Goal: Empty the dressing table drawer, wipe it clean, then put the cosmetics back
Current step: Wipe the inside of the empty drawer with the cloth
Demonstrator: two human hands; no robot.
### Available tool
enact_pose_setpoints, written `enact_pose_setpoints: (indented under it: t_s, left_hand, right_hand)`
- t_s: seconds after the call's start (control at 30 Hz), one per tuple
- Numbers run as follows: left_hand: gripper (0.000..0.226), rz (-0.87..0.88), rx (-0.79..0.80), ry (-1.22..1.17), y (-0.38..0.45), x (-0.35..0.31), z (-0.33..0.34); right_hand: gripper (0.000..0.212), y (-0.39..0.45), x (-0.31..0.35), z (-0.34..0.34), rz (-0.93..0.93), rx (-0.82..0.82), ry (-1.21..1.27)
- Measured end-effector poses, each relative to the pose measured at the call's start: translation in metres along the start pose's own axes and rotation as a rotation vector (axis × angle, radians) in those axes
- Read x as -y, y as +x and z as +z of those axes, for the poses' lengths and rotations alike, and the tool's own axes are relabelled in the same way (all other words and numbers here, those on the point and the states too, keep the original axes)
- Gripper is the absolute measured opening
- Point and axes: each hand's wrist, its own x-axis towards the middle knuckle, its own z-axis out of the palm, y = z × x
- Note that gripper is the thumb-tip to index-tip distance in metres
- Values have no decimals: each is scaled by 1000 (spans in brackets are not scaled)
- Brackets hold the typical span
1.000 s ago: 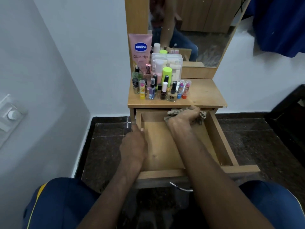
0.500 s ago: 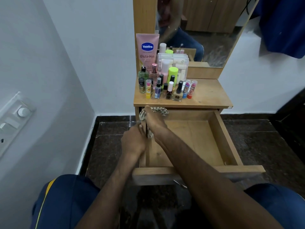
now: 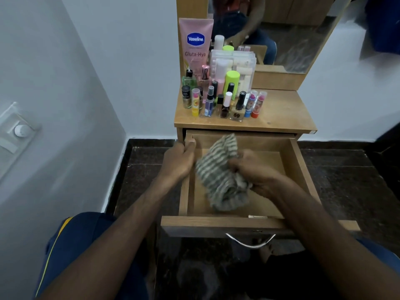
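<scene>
Two risks can be judged from the head view, the only one given. The drawer [image 3: 238, 204] is pulled far out below the counter [image 3: 281, 113], so a hard downward press while wiping could tip or strain it; it is steadied by the left hand [image 3: 178, 161], whose fingers [image 3: 190, 144] are curled over its left wall near the back. The striped cloth [image 3: 220, 180] is bunched in the closed fingers of the right hand [image 3: 257, 172] inside the drawer, which is seen to hold nothing else; a loose end rises toward the back wall and could be snagged there. The cosmetics [image 3: 223, 100] are crowded upright on the counter's left half, above the drawer's back edge, with a pink Vaseline tube [image 3: 195, 46] leaned behind them against the mirror [image 3: 281, 29]. A jolt to the drawer could topple the front bottles into it. The metal handle [image 3: 251, 241] hangs at the drawer's front, toward the knees.
</scene>
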Motion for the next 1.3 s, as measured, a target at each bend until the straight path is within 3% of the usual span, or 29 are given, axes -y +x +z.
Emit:
enact_pose_setpoints:
  t_s: [0.07,0.13,0.3,0.4,0.5,0.67,0.77,0.9,1.1,1.17,1.3]
  left_hand:
    - [52,-6,-11,-18,6,-3,5]
    - [62,-25,2,-11,13,-6,6]
    - [66,-47,-65,-42,24,3,15]
    - [65,-27,-92,-38,25,5,19]
    - [63,2,-121,-3,28,8,22]
    - [62,40,-161,27,30,13,25]
    - [63,73,-187,77,31,14,25]
    - [66,132,-207,202,26,13,25]
    - [63,145,-218,223,19,8,24]
    - [61,141,-217,224,18,6,25]
    - [61,122,-216,261,18,3,24]
  right_hand:
    - [30,7,7,0,-59,-107,71]
    - [27,12,8,20,-97,-107,-86]
    - [17,10,-6,72,-198,168,-859]
    - [18,-3,0,61,-195,321,-1105]
    - [20,-17,-1,43,-109,491,-1130]
    - [13,-17,-10,40,-62,445,-882]
    - [17,-22,-13,40,-51,482,-901]
    - [40,-28,-13,15,23,529,-970]
    - [15,-46,-1,-57,123,412,-1036]
    - [15,-49,-6,-49,80,429,-924]
    - [21,-33,-15,9,41,621,-814]
